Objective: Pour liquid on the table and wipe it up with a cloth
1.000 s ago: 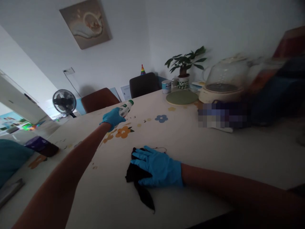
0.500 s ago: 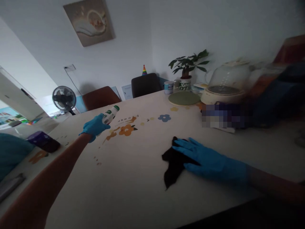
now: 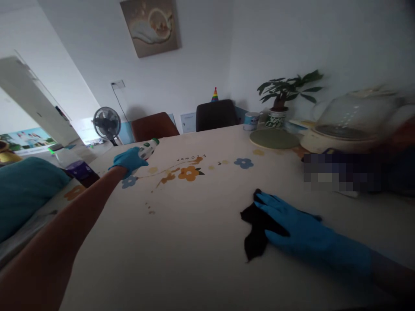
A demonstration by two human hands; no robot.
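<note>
My left hand (image 3: 128, 160), in a blue glove, is wrapped round a white bottle (image 3: 148, 149) with a green cap. The bottle is tilted, cap end up and to the right, at the far left part of the table. Brown liquid (image 3: 168, 177) lies in streaks and spots on the flower-printed tabletop (image 3: 194, 224), to the right of that hand. My right hand (image 3: 292, 224), also gloved in blue, lies flat with fingers spread on a black cloth (image 3: 257, 239). The cloth is crumpled on the table and partly hidden under the palm.
A round green mat (image 3: 275, 139), a can (image 3: 250, 121) and a potted plant (image 3: 275, 117) stand at the back right. Nearer is a glass kettle (image 3: 350, 116) on its base. Chairs (image 3: 216, 115) and a fan (image 3: 106, 123) are beyond; a purple container (image 3: 81, 172) is left.
The view has turned left. My left hand and the bottle have moved left over the table, and a longer brown streak shows. My right hand stays on the cloth.
</note>
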